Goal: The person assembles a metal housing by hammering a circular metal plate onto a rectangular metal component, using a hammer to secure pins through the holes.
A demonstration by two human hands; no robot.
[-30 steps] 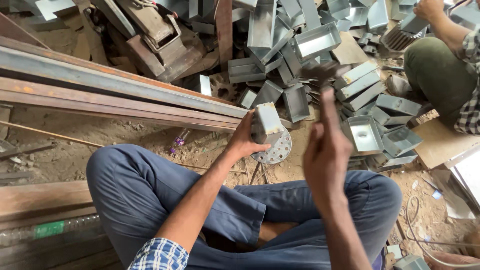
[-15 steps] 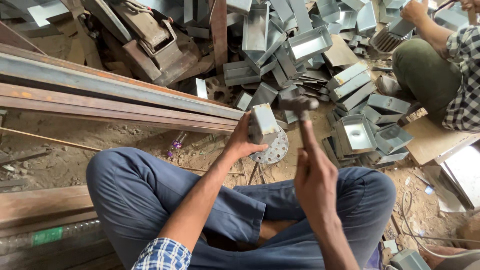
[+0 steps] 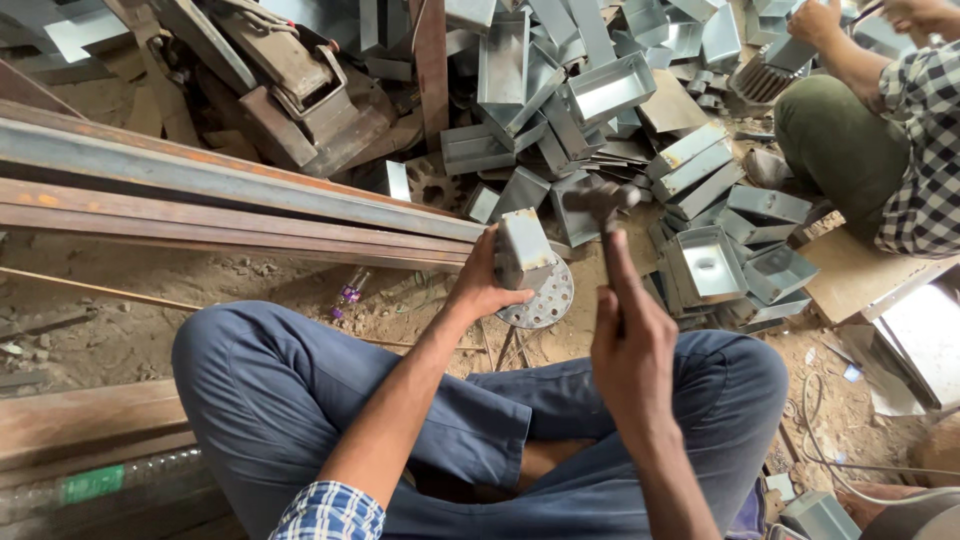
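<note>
Sheet-metal box [image 3: 522, 250], grey and folded, stands on end over a perforated round plate [image 3: 545, 298] on the dirt floor, the left hand [image 3: 485, 285] wrapped firmly around it. Since a second ago the right hand [image 3: 630, 345], fist closed on a hammer [image 3: 600, 200], has swung the head down beside the box; similar dull trays [image 3: 705, 265] lie heaped around.

A single head-worn view is given; the crossed legs [image 3: 480, 420] and dirt floor [image 3: 150, 320] are seen steeply from above, at close range.

A grey folded metal box [image 3: 523, 250] stands tilted on a perforated round disc [image 3: 545, 299].
</note>
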